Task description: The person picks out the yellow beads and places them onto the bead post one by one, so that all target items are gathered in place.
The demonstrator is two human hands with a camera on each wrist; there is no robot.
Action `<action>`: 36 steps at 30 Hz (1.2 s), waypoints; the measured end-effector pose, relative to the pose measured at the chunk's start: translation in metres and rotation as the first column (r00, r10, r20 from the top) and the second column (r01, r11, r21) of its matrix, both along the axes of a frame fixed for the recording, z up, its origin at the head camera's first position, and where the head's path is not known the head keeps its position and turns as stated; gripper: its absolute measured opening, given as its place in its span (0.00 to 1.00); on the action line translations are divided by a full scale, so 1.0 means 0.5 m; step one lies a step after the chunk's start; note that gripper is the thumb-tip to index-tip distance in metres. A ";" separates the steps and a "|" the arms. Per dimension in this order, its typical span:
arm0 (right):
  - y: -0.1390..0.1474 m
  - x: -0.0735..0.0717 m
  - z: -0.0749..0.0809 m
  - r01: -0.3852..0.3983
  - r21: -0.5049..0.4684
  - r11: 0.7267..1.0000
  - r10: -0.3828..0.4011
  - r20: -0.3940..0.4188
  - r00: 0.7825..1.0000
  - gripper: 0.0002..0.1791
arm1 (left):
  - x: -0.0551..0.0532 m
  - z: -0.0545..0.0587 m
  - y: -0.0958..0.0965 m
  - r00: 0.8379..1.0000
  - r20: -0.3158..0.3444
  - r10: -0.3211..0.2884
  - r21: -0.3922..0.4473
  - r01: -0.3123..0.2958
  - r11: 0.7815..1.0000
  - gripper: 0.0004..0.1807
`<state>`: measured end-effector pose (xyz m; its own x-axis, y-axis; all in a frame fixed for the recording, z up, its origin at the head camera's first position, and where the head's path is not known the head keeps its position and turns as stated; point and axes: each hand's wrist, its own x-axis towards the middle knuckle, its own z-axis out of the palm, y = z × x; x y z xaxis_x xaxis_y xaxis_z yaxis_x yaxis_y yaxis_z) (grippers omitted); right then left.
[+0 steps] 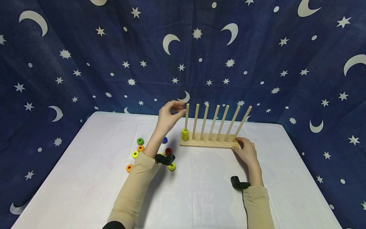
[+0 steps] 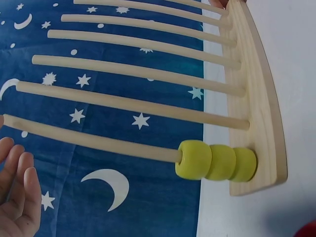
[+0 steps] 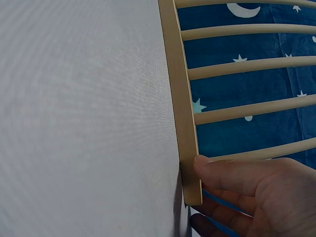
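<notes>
At your left, on the white cloth-covered surface (image 1: pixel 197 194), lie loose beads: an orange bead (image 1: pixel 129 170), a yellow bead (image 1: pixel 135 156), a second orange bead (image 1: pixel 140 150) and a green bead (image 1: pixel 140 143). They are squat, rounded rings with a hole through the middle, and their smooth paint probably slides easily. Pick one up by its sides, so the hole stays uncovered.

Your left hand (image 1: pixel 169 117) is raised at the top of the leftmost peg (image 1: pixel 186 118), thumb and fingers parted, with nothing seen in its grasp; whether it touches the wood, you cannot tell. Below your forearm sit a blue bead (image 1: pixel 165 141) and a red bead (image 1: pixel 168 152), both partly covered.

Low on that peg, three lime-yellow beads (image 2: pixel 219 163) are stacked down to the base (image 1: pixel 206 144). Seven slim, round pegs rise from this pale, grained plank. Threading should go best with a bead level and its hole centred over the blunt tip.

At the far right, your right hand (image 1: pixel 247 153) pinches the plank's end between thumb and fingers, a hold that should stop the rack tipping.
</notes>
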<state>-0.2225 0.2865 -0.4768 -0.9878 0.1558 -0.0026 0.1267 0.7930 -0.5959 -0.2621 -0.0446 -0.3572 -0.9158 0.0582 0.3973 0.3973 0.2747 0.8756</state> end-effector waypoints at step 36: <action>0.000 -0.001 0.001 -0.001 -0.005 1.000 0.002 0.017 1.000 0.31 | 0.071 -0.066 -0.119 0.984 0.133 0.115 -0.142 -0.096 0.985 0.12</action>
